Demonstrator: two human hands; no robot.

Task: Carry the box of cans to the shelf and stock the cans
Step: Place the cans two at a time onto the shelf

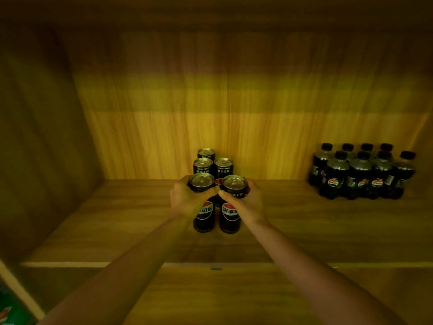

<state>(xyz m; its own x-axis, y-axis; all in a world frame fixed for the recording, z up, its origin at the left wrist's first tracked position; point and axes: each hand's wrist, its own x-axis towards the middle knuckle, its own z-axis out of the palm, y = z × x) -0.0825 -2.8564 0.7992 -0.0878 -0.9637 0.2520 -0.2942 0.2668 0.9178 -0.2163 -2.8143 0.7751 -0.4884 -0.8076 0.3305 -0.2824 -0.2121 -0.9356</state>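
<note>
Left hand (pixel 187 200) around a black can (pixel 203 207): round red-white-blue logo, white characters "可乐" readable beside the fingers. Right hand (pixel 246 202) around a second can (pixel 230 207): same logo, "百事" readable, remainder cut off. Just behind the hands, two cans (pixel 213 168) with small white lettering, too blurred to read. Far right of the hands, dark bottles (pixel 360 177) with the same round logo; lettering illegible.

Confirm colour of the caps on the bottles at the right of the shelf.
Black caps on the bottles; the head view, the only one, shows them.
</note>
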